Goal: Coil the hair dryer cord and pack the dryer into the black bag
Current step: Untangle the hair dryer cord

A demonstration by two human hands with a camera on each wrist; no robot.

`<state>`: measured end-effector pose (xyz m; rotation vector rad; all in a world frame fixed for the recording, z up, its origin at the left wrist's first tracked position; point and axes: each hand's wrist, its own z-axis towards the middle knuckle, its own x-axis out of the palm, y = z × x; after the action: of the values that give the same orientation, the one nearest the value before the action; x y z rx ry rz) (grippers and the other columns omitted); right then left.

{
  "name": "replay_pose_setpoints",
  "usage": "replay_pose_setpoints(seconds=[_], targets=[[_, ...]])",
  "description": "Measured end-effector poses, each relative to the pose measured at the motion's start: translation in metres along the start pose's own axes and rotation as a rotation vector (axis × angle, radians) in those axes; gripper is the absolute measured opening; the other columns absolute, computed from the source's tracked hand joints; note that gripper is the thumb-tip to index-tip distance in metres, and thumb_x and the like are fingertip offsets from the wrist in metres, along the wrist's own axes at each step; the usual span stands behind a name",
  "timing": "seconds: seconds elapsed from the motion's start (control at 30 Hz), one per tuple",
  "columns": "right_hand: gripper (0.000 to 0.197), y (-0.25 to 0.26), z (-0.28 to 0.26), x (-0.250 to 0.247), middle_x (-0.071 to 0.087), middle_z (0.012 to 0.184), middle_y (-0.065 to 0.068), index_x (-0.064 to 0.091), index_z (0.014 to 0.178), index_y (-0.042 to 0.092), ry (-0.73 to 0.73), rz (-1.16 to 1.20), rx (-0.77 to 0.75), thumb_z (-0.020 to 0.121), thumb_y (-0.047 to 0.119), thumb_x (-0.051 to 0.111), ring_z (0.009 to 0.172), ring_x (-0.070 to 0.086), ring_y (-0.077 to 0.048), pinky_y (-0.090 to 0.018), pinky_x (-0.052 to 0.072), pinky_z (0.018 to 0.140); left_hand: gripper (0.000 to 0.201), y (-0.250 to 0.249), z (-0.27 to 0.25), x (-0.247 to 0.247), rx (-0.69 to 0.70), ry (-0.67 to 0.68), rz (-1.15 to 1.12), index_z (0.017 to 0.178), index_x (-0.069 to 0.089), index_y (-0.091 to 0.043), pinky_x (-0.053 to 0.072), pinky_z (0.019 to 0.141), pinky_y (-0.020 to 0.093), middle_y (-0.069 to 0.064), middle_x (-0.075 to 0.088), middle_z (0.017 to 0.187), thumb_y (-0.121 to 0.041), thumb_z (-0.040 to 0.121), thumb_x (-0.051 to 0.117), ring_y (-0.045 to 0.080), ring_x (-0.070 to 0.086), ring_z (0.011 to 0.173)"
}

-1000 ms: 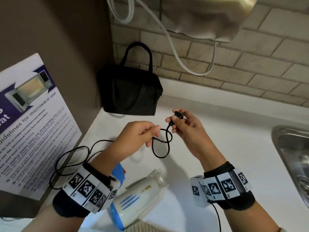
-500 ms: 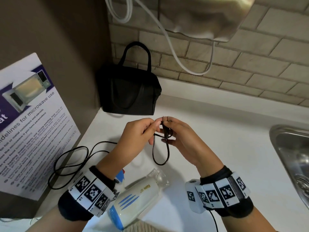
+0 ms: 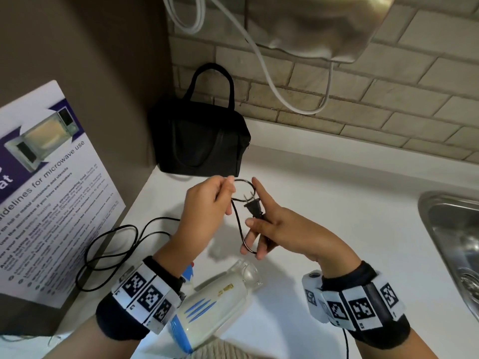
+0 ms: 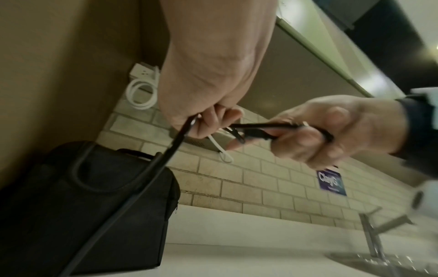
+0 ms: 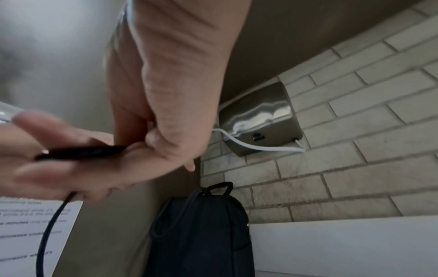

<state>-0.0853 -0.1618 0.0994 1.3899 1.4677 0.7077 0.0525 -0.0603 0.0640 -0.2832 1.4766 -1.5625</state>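
A white and blue hair dryer [image 3: 207, 309] lies on the white counter [image 3: 324, 208] below my wrists. Its black cord [image 3: 111, 244] trails in loose loops at the left and rises to my hands. My left hand [image 3: 207, 203] pinches the cord [image 4: 182, 131] near the top of a small loop. My right hand [image 3: 269, 224] holds the black plug [image 3: 252, 207] against its palm, index finger stretched out, with the loop hanging round its fingers. The black bag [image 3: 199, 143] stands zipped in the back corner, beyond both hands.
A microwave poster [image 3: 44, 193] leans at the left edge. A steel sink [image 3: 453, 250] is set in the counter at the right. A metal wall unit [image 3: 318, 24] with a white cable [image 3: 261, 63] hangs on the brick wall above the bag.
The hands drew together, then parted a little. The plug turned from upright between the fingertips to lying in my right palm, and the cord now loops round the right fingers.
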Motion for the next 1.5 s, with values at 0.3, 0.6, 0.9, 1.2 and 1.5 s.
replay_pose_setpoints(seconds=[0.3, 0.6, 0.9, 1.2, 1.5], targets=[[0.047, -0.014, -0.011, -0.012, 0.065, 0.111, -0.016, 0.048, 0.135, 0.025, -0.423, 0.544, -0.367, 0.099, -0.004, 0.037, 0.089, 0.072, -0.025, -0.035, 0.056, 0.084, 0.029, 0.016, 0.014, -0.017, -0.190, 0.223, -0.008, 0.091, 0.072, -0.018, 0.033, 0.043, 0.010, -0.005, 0.053, 0.047, -0.034, 0.097, 0.049, 0.002, 0.042, 0.042], [0.025, -0.052, -0.001, -0.029, 0.075, 0.096, 0.004, 0.058, 0.115, 0.025, -0.441, -0.015, 0.179, 0.096, 0.038, 0.050, 0.092, 0.070, -0.011, -0.039, 0.053, 0.093, 0.019, -0.008, 0.014, -0.035, -0.103, 0.271, -0.136, 0.105, 0.061, -0.017, 0.039, 0.054, 0.006, -0.005, 0.073, 0.078, -0.030, 0.097, 0.048, 0.014, 0.058, 0.064], [0.034, -0.041, 0.013, -0.023, 0.075, 0.097, -0.005, 0.061, 0.112, 0.022, -0.102, -0.136, 0.276, 0.099, 0.044, 0.039, 0.092, 0.070, -0.019, -0.032, 0.052, 0.086, 0.021, -0.034, 0.006, -0.030, 0.014, 0.384, -0.151, 0.119, 0.047, -0.021, 0.040, 0.074, 0.014, -0.007, 0.074, 0.081, -0.016, 0.099, 0.046, 0.025, 0.060, 0.088], [0.048, 0.031, -0.010, -0.020, 0.059, 0.126, 0.013, 0.048, 0.135, 0.036, -0.187, -0.128, -0.405, 0.098, 0.044, 0.019, 0.127, 0.047, -0.005, -0.031, 0.035, 0.108, 0.028, -0.048, 0.000, -0.029, 0.048, 0.380, -0.098, 0.120, 0.040, -0.019, 0.039, 0.061, 0.009, -0.001, 0.073, 0.071, -0.019, 0.096, 0.052, 0.002, 0.057, 0.059], [0.029, 0.026, 0.006, -0.009, 0.043, 0.097, 0.007, 0.066, 0.100, 0.021, -0.380, -0.674, -0.444, 0.099, 0.036, 0.042, 0.106, 0.043, -0.014, -0.030, 0.038, 0.094, 0.009, -0.059, 0.002, -0.051, 0.099, 0.233, -0.091, 0.101, 0.043, -0.015, 0.036, 0.060, 0.005, -0.003, 0.067, 0.065, -0.016, 0.097, 0.050, -0.005, 0.054, 0.056]])
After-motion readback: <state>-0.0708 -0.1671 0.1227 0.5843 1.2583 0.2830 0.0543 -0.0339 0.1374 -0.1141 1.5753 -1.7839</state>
